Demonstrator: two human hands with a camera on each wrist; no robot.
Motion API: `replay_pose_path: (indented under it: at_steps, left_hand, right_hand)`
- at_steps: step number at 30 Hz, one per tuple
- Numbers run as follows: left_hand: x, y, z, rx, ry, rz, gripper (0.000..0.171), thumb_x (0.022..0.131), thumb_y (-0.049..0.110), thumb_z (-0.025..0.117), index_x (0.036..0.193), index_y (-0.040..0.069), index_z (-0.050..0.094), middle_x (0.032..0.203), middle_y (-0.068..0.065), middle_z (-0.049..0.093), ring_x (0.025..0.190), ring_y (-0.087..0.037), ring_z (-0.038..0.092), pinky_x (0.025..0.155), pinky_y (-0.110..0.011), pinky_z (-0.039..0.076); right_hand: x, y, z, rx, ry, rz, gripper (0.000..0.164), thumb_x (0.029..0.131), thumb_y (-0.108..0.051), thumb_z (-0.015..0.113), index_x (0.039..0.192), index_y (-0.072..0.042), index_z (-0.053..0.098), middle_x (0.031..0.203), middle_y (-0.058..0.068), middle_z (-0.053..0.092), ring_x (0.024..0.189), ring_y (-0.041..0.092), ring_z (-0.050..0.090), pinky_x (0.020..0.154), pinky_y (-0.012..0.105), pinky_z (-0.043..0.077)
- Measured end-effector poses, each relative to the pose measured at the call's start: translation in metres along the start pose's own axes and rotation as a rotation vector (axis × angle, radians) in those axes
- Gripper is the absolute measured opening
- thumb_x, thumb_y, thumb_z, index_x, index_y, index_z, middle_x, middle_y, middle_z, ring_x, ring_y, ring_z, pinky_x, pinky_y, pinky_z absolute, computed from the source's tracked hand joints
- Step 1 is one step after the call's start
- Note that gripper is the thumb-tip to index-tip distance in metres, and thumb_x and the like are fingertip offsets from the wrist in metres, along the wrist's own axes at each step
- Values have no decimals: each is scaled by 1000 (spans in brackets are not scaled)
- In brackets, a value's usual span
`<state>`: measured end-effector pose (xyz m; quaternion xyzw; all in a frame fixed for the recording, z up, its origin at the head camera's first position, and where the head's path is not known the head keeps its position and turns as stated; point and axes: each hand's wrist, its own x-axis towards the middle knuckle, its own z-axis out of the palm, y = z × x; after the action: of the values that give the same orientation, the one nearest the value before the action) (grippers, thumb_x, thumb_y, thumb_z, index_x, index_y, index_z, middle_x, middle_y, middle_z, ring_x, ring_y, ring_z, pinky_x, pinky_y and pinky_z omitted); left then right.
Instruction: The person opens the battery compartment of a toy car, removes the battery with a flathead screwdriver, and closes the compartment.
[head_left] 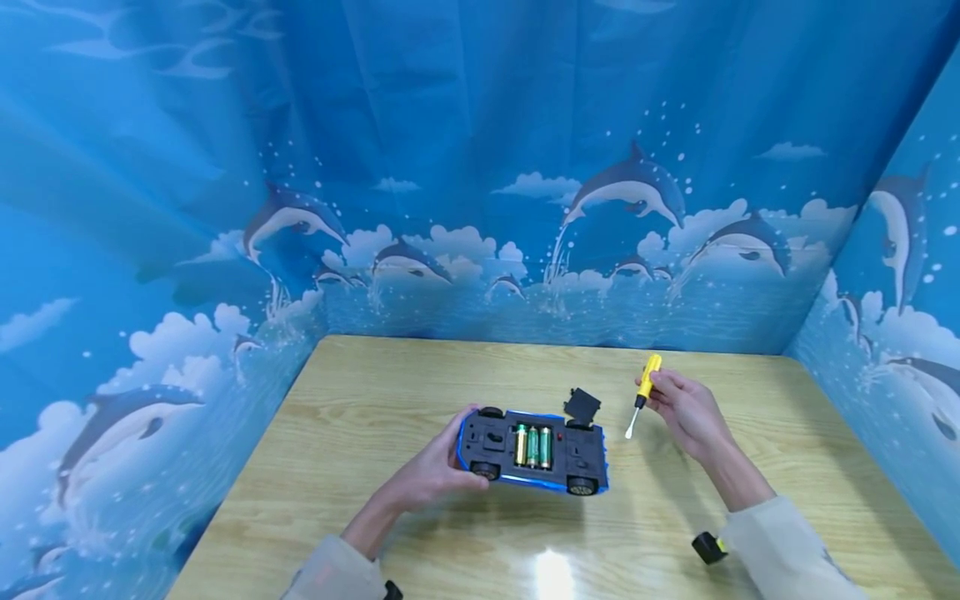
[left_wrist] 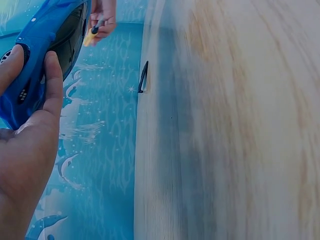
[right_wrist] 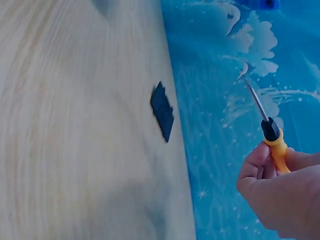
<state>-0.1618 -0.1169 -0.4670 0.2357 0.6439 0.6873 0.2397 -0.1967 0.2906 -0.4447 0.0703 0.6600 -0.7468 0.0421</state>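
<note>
My left hand (head_left: 435,471) grips one end of a blue toy car (head_left: 491,442), its black underside turned up toward the head camera. Several green and gold batteries (head_left: 533,447) sit side by side in its uncovered compartment. In the left wrist view, the thumb and fingers press on the car's blue body (left_wrist: 37,60). My right hand (head_left: 690,408) holds a yellow-handled screwdriver (head_left: 648,379) off to the car's right, its metal shaft pointing down and apart from the car. A black battery cover (head_left: 582,406) lies on the table just behind the car.
The light wood table (head_left: 360,392) carries the loose cover. A blue curtain (head_left: 465,308) printed with dolphins and waves stands along the table's back and both sides. A bright glare spot (head_left: 553,575) shows near the front.
</note>
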Motion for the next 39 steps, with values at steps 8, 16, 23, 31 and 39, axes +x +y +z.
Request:
replay_pose_path:
  at_steps: [8, 16, 23, 31, 39]
  left_hand:
    - [-1, 1, -1, -9, -4, 18, 106, 80, -15, 72, 165, 18, 18, 148, -30, 40, 117, -38, 63, 97, -45, 58]
    - [-2, 2, -1, -6, -1, 19, 105, 82, -16, 70, 165, 18, 16, 147, -30, 39, 117, -38, 62, 97, -44, 58]
    - [-2, 2, -1, 4, -7, 25, 105, 82, -14, 71, 165, 16, 15, 147, -33, 39, 116, -38, 62, 97, -44, 58]
    - [-2, 1, 0, 1, -4, 18, 105, 81, -13, 72, 165, 18, 17, 147, -31, 39, 116, -38, 63, 96, -45, 59]
    - [-1, 1, 0, -9, -11, 28, 104, 82, -14, 71, 165, 17, 16, 149, -31, 38, 117, -37, 62, 96, -44, 59]
  right_hand:
    - [6, 16, -14, -60, 50, 68, 60, 110, -23, 51, 153, 12, 30, 125, 6, 65, 107, 10, 59, 92, 21, 55]
    - [16, 35, -20, -153, 104, 73, 59, 109, -17, 54, 150, 18, 32, 110, 4, 66, 90, 7, 60, 83, 22, 58]
    - [21, 41, -17, -289, 171, 73, 54, 108, -18, 54, 146, 18, 41, 103, 6, 60, 83, 8, 59, 76, 22, 59]
    - [29, 50, -17, -388, 235, 85, 50, 106, -16, 58, 141, 19, 47, 94, 7, 66, 73, 5, 60, 67, 18, 59]
    - [34, 50, -13, -485, 260, 94, 45, 102, -18, 66, 128, 17, 59, 79, 3, 67, 66, 7, 61, 59, 20, 58]
